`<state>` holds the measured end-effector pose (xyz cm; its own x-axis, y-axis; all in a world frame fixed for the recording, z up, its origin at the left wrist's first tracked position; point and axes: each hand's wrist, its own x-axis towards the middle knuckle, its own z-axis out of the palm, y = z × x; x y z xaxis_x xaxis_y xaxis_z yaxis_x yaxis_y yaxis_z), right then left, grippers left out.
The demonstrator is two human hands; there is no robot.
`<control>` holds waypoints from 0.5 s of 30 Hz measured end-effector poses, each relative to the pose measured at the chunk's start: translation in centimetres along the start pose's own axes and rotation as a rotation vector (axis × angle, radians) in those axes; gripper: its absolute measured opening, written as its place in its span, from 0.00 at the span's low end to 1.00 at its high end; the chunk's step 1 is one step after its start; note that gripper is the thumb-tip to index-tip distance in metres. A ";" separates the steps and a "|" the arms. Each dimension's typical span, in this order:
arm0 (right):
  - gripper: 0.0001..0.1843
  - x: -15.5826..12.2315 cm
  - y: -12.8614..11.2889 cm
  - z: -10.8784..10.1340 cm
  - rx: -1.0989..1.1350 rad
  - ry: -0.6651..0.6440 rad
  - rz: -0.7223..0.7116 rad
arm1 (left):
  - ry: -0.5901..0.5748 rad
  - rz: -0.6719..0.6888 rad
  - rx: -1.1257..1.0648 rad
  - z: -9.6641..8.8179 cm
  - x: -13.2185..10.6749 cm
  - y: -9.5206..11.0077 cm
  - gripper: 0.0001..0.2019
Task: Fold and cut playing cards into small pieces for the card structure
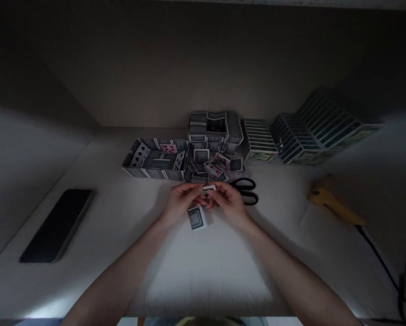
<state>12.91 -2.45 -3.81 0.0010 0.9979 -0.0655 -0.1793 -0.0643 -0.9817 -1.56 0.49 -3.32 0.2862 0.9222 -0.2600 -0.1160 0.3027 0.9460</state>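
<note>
Between both hands I hold a small playing card [208,189], which looks folded or cut. My left hand [182,199] pinches its left end, and my right hand [228,199] its right end. Just below the fingers, another card piece [196,218] lies on the table with its patterned back up. Beyond my fingertips is a loose heap of cards [214,170], some showing red faces. Scissors [245,190] with black handles lie beside my right hand, their blades hidden.
An open box made of cards [155,170] stands behind my left hand. Farther back are a card-built structure [216,131] and striped stepped blocks [304,140]. A phone [58,224] lies at left. A yellow glue gun [333,203] with a black cord lies at right.
</note>
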 end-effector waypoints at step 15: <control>0.14 0.4 0.1 -0.5 0.024 -0.022 0.000 | 0.084 0.298 0.517 0.4 -1.0 -1.2 0.14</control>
<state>13.41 -2.08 -3.98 -0.0203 0.9979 -0.0611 -0.2027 -0.0640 -0.9771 -1.32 -0.95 -4.15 0.2337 0.9716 0.0364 0.3039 -0.1085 0.9465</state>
